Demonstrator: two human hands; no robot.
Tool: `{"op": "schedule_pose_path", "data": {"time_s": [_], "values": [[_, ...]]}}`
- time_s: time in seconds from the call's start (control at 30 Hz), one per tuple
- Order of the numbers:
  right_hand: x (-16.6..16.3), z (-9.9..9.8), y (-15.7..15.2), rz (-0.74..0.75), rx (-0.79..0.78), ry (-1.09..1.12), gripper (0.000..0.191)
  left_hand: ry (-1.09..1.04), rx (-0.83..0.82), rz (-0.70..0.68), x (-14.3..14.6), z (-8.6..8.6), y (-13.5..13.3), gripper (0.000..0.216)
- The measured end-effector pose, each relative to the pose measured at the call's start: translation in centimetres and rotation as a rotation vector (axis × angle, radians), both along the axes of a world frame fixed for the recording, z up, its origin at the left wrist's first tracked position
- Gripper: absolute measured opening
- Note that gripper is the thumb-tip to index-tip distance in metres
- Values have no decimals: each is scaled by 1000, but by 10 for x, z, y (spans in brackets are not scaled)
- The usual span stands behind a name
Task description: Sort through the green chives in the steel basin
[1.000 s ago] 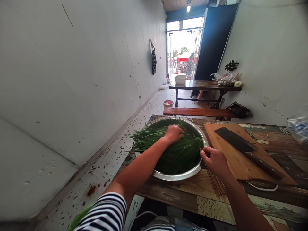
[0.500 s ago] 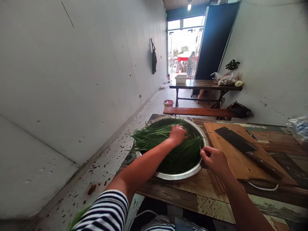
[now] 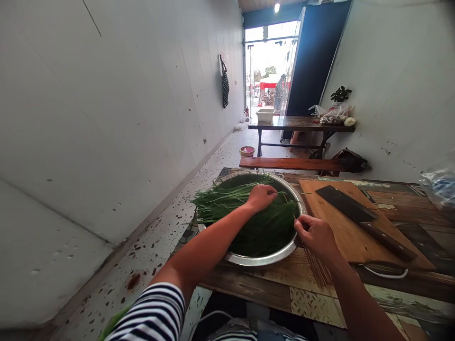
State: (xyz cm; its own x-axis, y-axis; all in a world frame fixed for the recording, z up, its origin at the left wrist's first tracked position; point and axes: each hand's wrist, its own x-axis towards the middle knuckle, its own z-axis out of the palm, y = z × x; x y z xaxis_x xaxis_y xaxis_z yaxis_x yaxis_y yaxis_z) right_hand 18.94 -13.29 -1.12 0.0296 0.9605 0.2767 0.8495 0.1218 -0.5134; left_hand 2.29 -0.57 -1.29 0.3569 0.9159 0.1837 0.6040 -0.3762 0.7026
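Note:
A wide steel bowl [image 3: 270,258] on the wooden table holds a heap of long green chives [image 3: 231,199], some hanging over its left rim. My left hand [image 3: 262,195] lies on top of the chives with the fingers pinched on a few stalks. At the bowl's right rim my right hand [image 3: 314,234] is closed around a bundle of thin bamboo skewers [image 3: 317,271], whose ends fan out below my wrist. One skewer tip pokes up from my right fingers toward the chives.
A wooden cutting board [image 3: 346,227] with a cleaver [image 3: 359,218] lies right of the bowl. A plastic bag [image 3: 439,182] sits at the far right. A bench [image 3: 291,164] and a second table [image 3: 302,124] stand beyond; a white wall runs along the left.
My left hand has shifted a little right across the chives and its fingers have pinched together. My right hand has stayed at the bowl's rim with the skewers.

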Motion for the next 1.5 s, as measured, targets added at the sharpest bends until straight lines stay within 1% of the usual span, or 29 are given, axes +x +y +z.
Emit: {"op": "schedule_pose_path", "data": {"time_s": [0.27,0.4,0.43,0.47,0.6,0.63,0.77,0.9,1.0,1.23,1.5], "values": [[0,-2,1,4,-2,2,36,-84,-18,13,0,1,-2,24],[0,-1,1,2,-13,-3,36,-130,-9,15,-1,0,-2,44],[0,-1,1,3,-14,-3,36,-136,1,14,-1,-1,-2,46],[1,-1,1,5,-16,-2,36,-136,18,13,-1,-1,-1,44],[1,-1,0,-3,-13,3,36,-97,112,-14,-2,-1,-1,20],[1,-1,0,-4,-13,5,37,-84,127,-21,-2,-1,-1,19],[1,-1,0,-4,-16,8,37,-38,149,-26,-2,1,-1,26],[0,0,0,5,-10,-5,36,-16,146,-26,-2,4,-4,20],[0,-1,0,12,4,-9,36,-18,143,-11,-2,5,-5,20],[0,-1,1,24,23,5,37,-54,51,-12,-3,5,-4,24],[-1,2,0,15,14,9,36,-129,-27,-17,-3,3,-5,20]]}}
